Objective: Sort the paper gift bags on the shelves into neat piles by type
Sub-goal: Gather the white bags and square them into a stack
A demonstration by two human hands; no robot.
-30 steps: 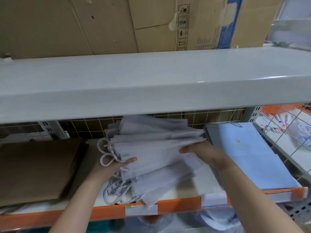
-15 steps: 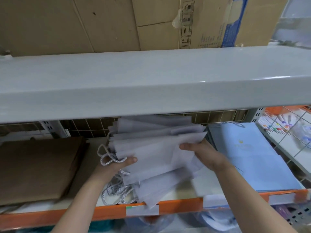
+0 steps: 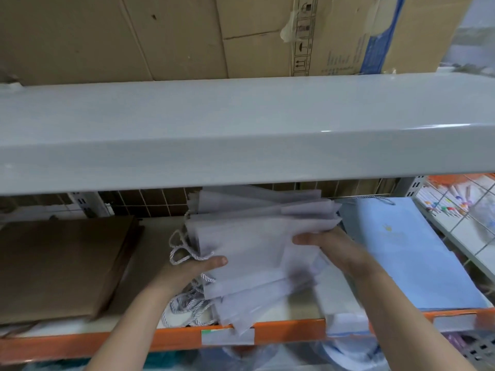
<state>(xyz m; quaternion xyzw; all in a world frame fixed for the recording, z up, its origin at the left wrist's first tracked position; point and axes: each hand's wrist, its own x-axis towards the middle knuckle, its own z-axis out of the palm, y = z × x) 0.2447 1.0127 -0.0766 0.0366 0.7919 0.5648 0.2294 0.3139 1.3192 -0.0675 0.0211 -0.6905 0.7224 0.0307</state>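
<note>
A loose stack of white paper gift bags (image 3: 254, 236) with grey rope handles (image 3: 184, 250) sits fanned out in the middle of the lower shelf (image 3: 289, 333). My left hand (image 3: 195, 269) grips the stack's left edge by the handles, thumb on top. On the stack's right edge my right hand (image 3: 329, 245) holds it, thumb over the top bag. More white bags (image 3: 257, 298) lie under the held ones, reaching the shelf's orange front edge. A pile of brown paper bags (image 3: 61, 263) lies flat to the left. To the right lies a pile of light blue bags (image 3: 412, 258).
A grey upper shelf (image 3: 241, 135) juts out just above the hands and carries cardboard boxes (image 3: 187, 33). A wire grid (image 3: 160, 207) backs the lower shelf. Another wire rack with small coloured items (image 3: 455, 207) stands at the far right. Wrapped goods (image 3: 348, 354) show below.
Both hands have lifted the white stack slightly and pushed it back toward the grid; its top edges now sit closer to the upper shelf. The view shifted a little.
</note>
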